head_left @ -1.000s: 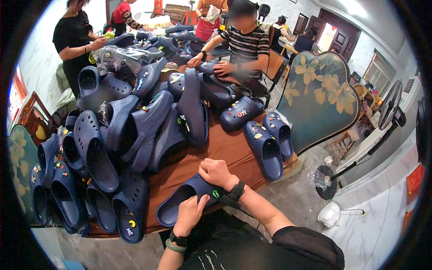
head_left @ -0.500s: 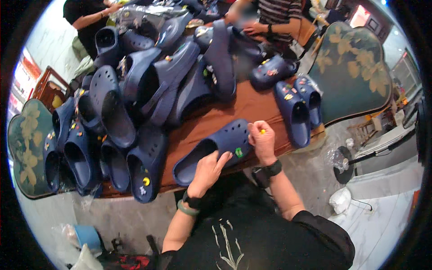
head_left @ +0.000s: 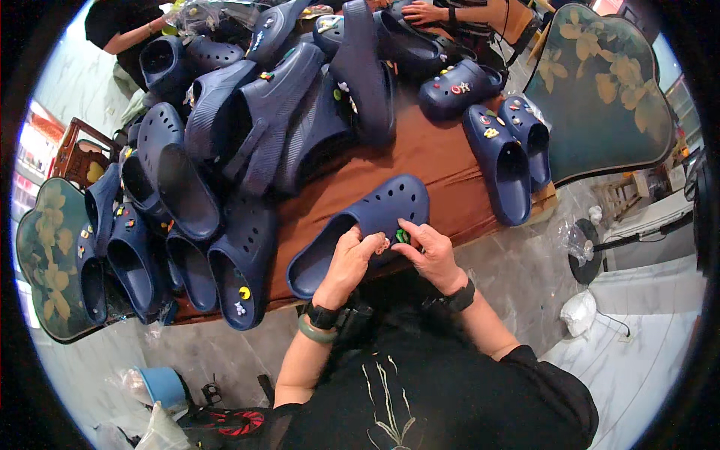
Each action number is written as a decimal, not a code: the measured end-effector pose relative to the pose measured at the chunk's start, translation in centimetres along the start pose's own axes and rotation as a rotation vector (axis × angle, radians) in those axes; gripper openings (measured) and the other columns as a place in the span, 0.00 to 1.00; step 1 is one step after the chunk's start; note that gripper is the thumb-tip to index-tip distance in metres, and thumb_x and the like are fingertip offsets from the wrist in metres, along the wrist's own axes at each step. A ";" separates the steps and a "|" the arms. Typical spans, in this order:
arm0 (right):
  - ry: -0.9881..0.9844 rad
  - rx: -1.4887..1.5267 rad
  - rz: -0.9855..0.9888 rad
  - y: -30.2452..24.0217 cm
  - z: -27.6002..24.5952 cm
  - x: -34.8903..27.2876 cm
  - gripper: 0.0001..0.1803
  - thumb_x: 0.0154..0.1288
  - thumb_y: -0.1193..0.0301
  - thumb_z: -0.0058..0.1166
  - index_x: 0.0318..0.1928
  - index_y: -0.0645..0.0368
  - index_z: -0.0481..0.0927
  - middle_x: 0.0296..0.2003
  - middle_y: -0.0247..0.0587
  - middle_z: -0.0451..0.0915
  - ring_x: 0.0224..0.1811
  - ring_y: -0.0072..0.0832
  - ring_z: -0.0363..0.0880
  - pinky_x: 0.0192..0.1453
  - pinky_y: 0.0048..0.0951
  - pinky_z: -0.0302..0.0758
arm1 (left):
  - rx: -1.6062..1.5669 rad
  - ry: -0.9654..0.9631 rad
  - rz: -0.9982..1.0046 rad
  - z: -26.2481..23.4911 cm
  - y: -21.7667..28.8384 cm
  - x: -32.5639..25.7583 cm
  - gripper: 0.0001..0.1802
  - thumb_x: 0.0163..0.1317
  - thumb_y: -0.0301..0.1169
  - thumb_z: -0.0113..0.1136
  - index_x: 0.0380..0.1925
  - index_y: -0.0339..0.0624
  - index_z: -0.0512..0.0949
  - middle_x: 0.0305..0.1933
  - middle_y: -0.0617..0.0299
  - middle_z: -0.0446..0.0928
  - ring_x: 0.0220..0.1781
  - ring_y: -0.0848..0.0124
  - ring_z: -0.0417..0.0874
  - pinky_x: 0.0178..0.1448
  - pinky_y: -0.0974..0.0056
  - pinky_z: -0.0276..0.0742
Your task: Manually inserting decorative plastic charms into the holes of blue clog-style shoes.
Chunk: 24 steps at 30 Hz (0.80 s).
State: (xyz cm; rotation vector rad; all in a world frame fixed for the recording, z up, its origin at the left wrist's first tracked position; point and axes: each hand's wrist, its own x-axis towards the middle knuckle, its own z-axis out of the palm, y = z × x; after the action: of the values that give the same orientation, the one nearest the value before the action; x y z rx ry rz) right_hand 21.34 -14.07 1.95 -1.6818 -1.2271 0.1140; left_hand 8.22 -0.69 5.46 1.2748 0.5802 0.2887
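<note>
A navy blue clog (head_left: 394,199) with round vent holes lies at the table's near edge, its toe to the right. My left hand (head_left: 347,262) grips it by the side of its opening, fingers partly hidden inside and thumb on top. At that thumb's tip shows a small orange-pink charm (head_left: 384,245). My right hand (head_left: 435,259) has its thumb and forefinger closed around a green charm (head_left: 402,237) on the clog's upper. Whether anything else is in those fingers is hidden.
Many navy clogs (head_left: 180,172) are heaped at left and back, some with charms. A pair of clogs (head_left: 499,169) stands on the brown tablecloth (head_left: 435,165) at right. Green chair backs (head_left: 600,97) flank the table. Across it, other people's hands (head_left: 424,12) are at work.
My right hand has moved from beside the toe, where it held a small yellow piece, down to the green charm. That yellow piece no longer shows. An orange-pink charm now shows by my left thumb.
</note>
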 end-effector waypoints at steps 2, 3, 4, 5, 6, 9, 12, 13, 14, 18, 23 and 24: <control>0.069 0.020 -0.065 0.4 0.3 -0.2 0.22 0.53 0.72 0.70 0.50 0.57 0.80 0.26 0.38 0.73 0.23 0.25 0.72 0.28 0.25 0.71 | -0.008 -0.006 0.043 0.0 -0.3 0.1 0.08 0.61 0.31 0.56 0.30 0.36 0.78 0.33 0.65 0.77 0.37 0.75 0.76 0.46 0.70 0.69; 0.066 0.022 -0.056 0.4 0.5 -0.3 0.22 0.53 0.72 0.70 0.50 0.57 0.80 0.26 0.38 0.73 0.23 0.25 0.72 0.28 0.25 0.71 | -0.009 -0.005 0.033 -0.1 -0.5 0.2 0.08 0.61 0.31 0.56 0.30 0.36 0.78 0.33 0.65 0.77 0.37 0.75 0.76 0.46 0.70 0.69; 0.083 0.058 -0.012 0.4 0.7 -0.4 0.19 0.53 0.73 0.70 0.46 0.58 0.80 0.26 0.38 0.73 0.23 0.26 0.73 0.28 0.25 0.71 | 0.026 0.001 0.014 -0.2 -0.6 0.3 0.08 0.60 0.31 0.56 0.30 0.36 0.78 0.32 0.65 0.77 0.37 0.75 0.76 0.46 0.70 0.69; 0.100 0.093 0.033 0.4 0.8 -0.4 0.17 0.53 0.73 0.70 0.43 0.58 0.80 0.25 0.38 0.74 0.23 0.26 0.73 0.28 0.26 0.71 | 0.061 0.008 -0.005 -0.4 -0.7 0.3 0.09 0.60 0.31 0.57 0.29 0.36 0.78 0.32 0.65 0.77 0.37 0.75 0.76 0.46 0.70 0.69; 0.095 0.096 0.039 0.3 0.8 -0.4 0.17 0.53 0.73 0.70 0.43 0.58 0.80 0.25 0.38 0.74 0.23 0.26 0.73 0.28 0.26 0.71 | 0.058 0.011 -0.012 -0.5 -0.9 0.5 0.09 0.60 0.31 0.57 0.29 0.36 0.78 0.32 0.65 0.77 0.37 0.75 0.76 0.46 0.70 0.69; 0.065 0.072 0.068 0.4 0.7 -0.1 0.12 0.54 0.74 0.69 0.37 0.59 0.78 0.26 0.38 0.75 0.24 0.26 0.74 0.28 0.25 0.72 | 0.006 -0.023 -0.014 -0.4 -1.0 0.7 0.09 0.59 0.31 0.57 0.29 0.35 0.79 0.32 0.65 0.77 0.37 0.75 0.76 0.46 0.70 0.69; 0.072 0.179 0.079 0.7 0.5 -0.1 0.08 0.57 0.81 0.63 0.34 0.61 0.76 0.25 0.34 0.72 0.25 0.19 0.69 0.30 0.21 0.69 | -0.071 0.030 -0.016 0.3 0.0 0.3 0.09 0.59 0.31 0.58 0.30 0.35 0.79 0.33 0.64 0.79 0.37 0.74 0.77 0.45 0.69 0.70; 0.069 0.180 0.078 0.9 0.6 -0.3 0.08 0.57 0.81 0.63 0.34 0.61 0.76 0.25 0.34 0.72 0.25 0.19 0.69 0.30 0.21 0.69 | -0.087 0.017 -0.015 0.2 -0.4 0.4 0.09 0.59 0.32 0.58 0.31 0.36 0.79 0.33 0.66 0.78 0.37 0.75 0.76 0.45 0.69 0.70; 0.080 0.203 0.088 1.1 0.7 -0.4 0.08 0.56 0.80 0.64 0.34 0.61 0.77 0.25 0.35 0.74 0.25 0.21 0.72 0.31 0.22 0.70 | -0.102 0.004 -0.015 0.1 -0.6 0.4 0.09 0.59 0.32 0.59 0.32 0.36 0.80 0.33 0.67 0.77 0.37 0.75 0.76 0.45 0.70 0.70; 0.169 0.314 0.103 2.2 1.3 -1.2 0.07 0.61 0.78 0.62 0.35 0.59 0.76 0.24 0.30 0.72 0.24 0.18 0.71 0.31 0.19 0.69 | 0.115 -0.036 0.098 -0.9 -0.7 0.2 0.09 0.59 0.32 0.59 0.34 0.38 0.80 0.34 0.68 0.76 0.38 0.75 0.75 0.44 0.70 0.70; 0.221 0.827 0.467 1.1 0.6 -1.0 0.05 0.70 0.72 0.55 0.40 0.56 0.72 0.25 0.23 0.69 0.24 0.11 0.65 0.27 0.15 0.62 | -0.089 -0.039 -0.095 -0.6 0.3 0.2 0.12 0.62 0.34 0.61 0.39 0.36 0.80 0.40 0.65 0.78 0.41 0.75 0.76 0.47 0.68 0.71; 0.205 0.917 0.503 0.9 0.5 -0.8 0.04 0.70 0.72 0.54 0.40 0.56 0.72 0.25 0.23 0.69 0.24 0.11 0.65 0.28 0.15 0.62 | -0.087 -0.036 -0.093 -0.2 0.2 0.3 0.12 0.62 0.34 0.61 0.39 0.36 0.80 0.40 0.65 0.78 0.41 0.75 0.76 0.47 0.68 0.71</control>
State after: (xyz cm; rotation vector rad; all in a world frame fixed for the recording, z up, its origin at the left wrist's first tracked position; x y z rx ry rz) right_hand 21.30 -14.33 0.73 -1.0951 -0.4343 0.6828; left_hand 8.37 -0.32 5.55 1.1630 0.5884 0.2113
